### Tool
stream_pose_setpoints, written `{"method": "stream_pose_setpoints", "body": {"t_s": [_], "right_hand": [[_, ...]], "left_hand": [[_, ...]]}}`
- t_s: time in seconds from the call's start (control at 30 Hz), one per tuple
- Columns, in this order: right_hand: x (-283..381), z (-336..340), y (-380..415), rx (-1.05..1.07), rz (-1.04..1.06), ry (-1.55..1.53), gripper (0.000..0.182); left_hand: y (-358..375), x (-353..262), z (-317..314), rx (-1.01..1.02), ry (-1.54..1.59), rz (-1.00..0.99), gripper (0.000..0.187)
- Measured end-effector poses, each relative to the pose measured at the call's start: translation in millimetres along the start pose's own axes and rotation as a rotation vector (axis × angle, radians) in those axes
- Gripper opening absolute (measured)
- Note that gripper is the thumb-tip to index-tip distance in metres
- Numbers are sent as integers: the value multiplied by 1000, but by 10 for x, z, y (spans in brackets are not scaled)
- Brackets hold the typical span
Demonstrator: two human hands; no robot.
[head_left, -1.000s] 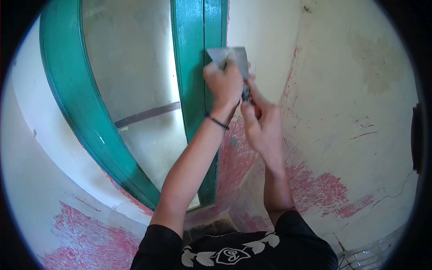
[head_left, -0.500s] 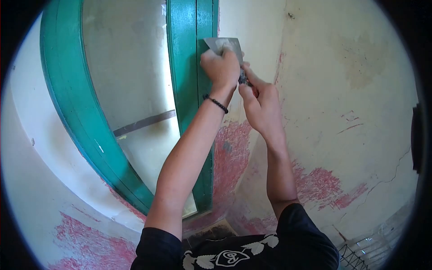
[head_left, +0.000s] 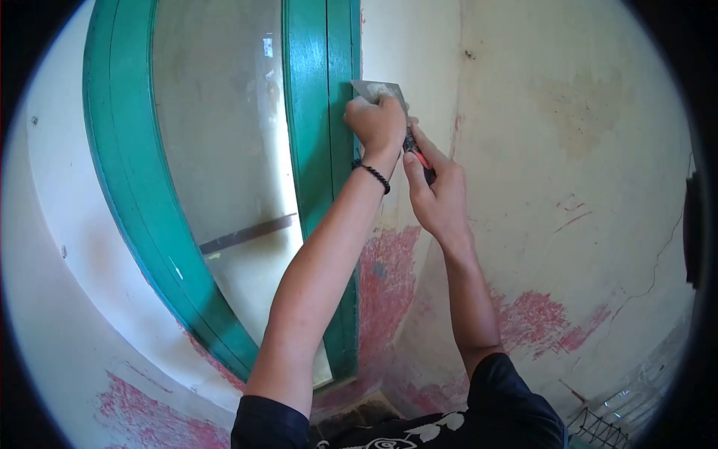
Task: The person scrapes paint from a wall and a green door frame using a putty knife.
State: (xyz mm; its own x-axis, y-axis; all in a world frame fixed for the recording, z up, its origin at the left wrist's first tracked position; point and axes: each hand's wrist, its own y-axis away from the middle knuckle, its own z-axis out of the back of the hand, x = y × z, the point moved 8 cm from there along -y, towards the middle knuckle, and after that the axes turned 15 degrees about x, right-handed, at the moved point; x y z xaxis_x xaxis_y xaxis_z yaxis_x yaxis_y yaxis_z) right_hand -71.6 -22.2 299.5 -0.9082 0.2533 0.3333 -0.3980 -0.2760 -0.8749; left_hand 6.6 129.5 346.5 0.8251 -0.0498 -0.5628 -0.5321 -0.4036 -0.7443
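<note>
Both my hands are on a scraper (head_left: 395, 90) with a wide grey metal blade and a black and red handle. My left hand (head_left: 376, 123) is closed, its fingers pressing on the blade; a black beaded bracelet circles that wrist. Lower and to the right, my right hand (head_left: 441, 196) grips the handle, with the thumb and forefinger along it. The blade's edge is up against the narrow cream wall strip (head_left: 411, 37) beside the green frame (head_left: 308, 112). Pale residue lies on the blade. My hands hide part of the blade and handle.
A pane (head_left: 217, 112) fills the green frame. The right wall (head_left: 553, 150) meets the strip at a corner and bears a crack and red patches (head_left: 535, 318). More red scraped paint (head_left: 389, 277) shows below my hands. A wire rack (head_left: 602, 426) is at lower right.
The view has tilted slightly upward. My hands and the scraper sit lower in the picture but slightly higher against the wall. More of the red on the handle shows.
</note>
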Motion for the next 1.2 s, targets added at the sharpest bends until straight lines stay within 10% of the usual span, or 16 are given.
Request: {"method": "stream_pose_setpoints", "body": {"t_s": [0.33,0.43,0.57,0.97,1.2], "right_hand": [[346,604,-1321,-45,126,154,36],[403,739,-1622,-6,98,178,38],[373,838,-1507,-30,170,257,41],[517,1276,-1980,152,65,321,39],[337,1073,-1730,-65,191,211,38]], "left_hand": [[-1389,-575,-610,-94,7,-165,12],[-1217,-1066,-813,54,83,-80,16],[-1116,-910,-684,-267,76,-246,23],[-983,-1130,-1051,5,-282,338,41],[-1008,-1026,-933,-161,80,89,34]]}}
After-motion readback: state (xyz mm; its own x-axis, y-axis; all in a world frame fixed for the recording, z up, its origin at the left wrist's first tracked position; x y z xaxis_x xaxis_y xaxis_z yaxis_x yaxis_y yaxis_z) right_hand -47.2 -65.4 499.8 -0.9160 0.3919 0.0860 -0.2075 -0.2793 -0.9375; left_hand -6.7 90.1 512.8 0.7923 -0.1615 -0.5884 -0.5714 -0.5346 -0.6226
